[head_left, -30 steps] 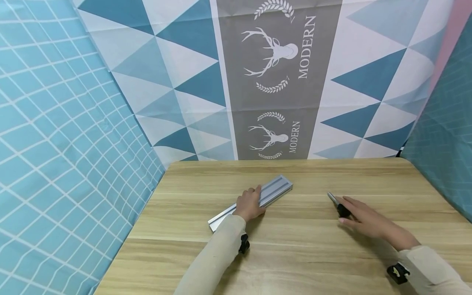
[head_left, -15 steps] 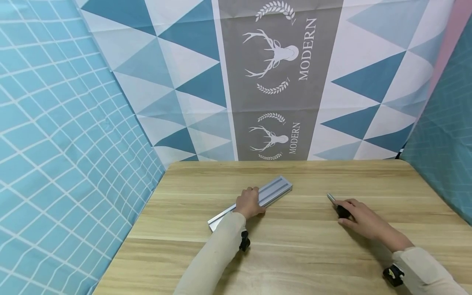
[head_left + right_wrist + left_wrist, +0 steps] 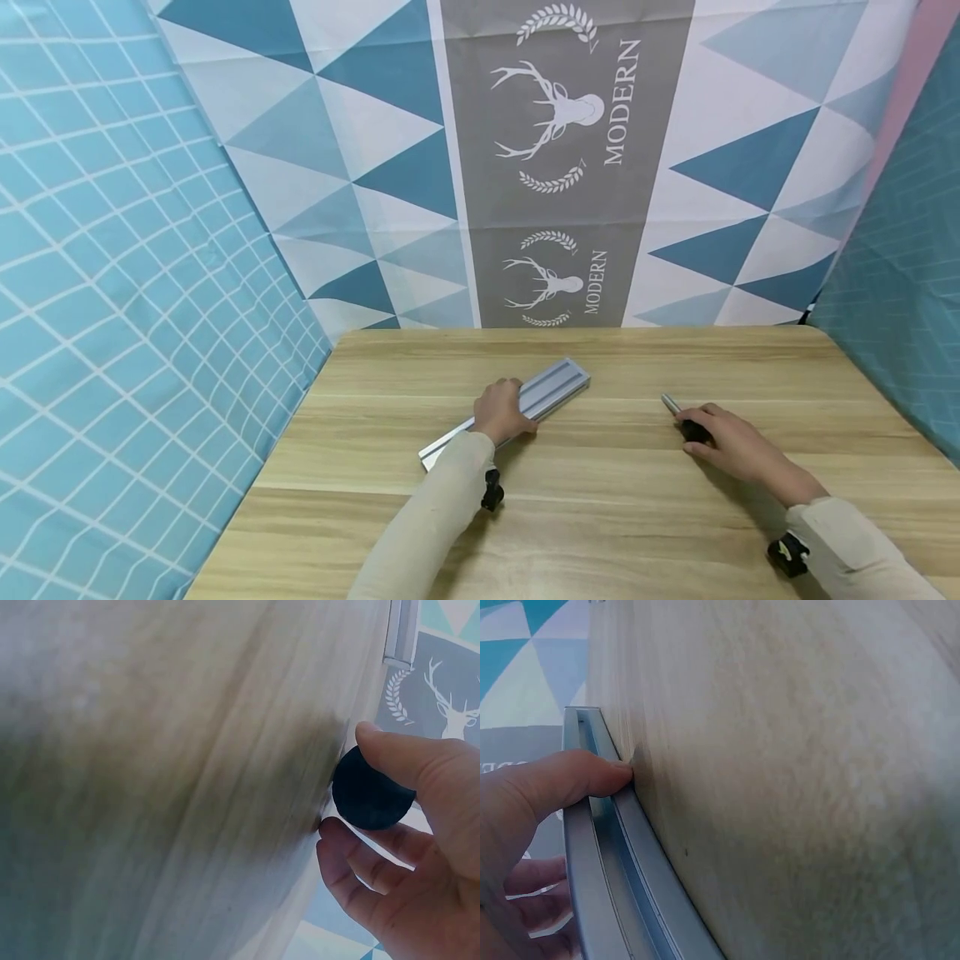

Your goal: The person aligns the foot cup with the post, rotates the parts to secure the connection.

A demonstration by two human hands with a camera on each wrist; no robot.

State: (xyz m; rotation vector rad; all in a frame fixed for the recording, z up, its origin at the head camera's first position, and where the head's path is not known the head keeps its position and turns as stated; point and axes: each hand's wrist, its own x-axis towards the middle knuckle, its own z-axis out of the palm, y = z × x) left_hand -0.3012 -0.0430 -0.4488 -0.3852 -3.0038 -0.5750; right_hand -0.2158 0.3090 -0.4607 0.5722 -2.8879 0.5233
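A long silver aluminium profile (image 3: 553, 388) with lengthwise grooves lies slantwise on the wooden table. My left hand (image 3: 501, 412) grips it near the middle. In the left wrist view its thumb (image 3: 600, 774) lies across the grooved face, while the other fingers are at the far side. To the right, my right hand (image 3: 731, 442) holds a short tool with a black round handle (image 3: 695, 431) and a thin metal shaft (image 3: 671, 403) pointing away. The right wrist view shows the handle's round black end (image 3: 371, 791) between thumb and fingers.
The wooden table (image 3: 600, 517) ends at a patterned cloth backdrop (image 3: 562, 192) behind. A blue checked cloth (image 3: 135, 292) hangs along the left side and a teal one (image 3: 892, 275) along the right. Each wrist wears a small black camera mount.
My right hand's fingers have curled from nearly straight to close around the black handle. My left hand stays on the profile, its fingers drawn in slightly. Both objects stay in place.
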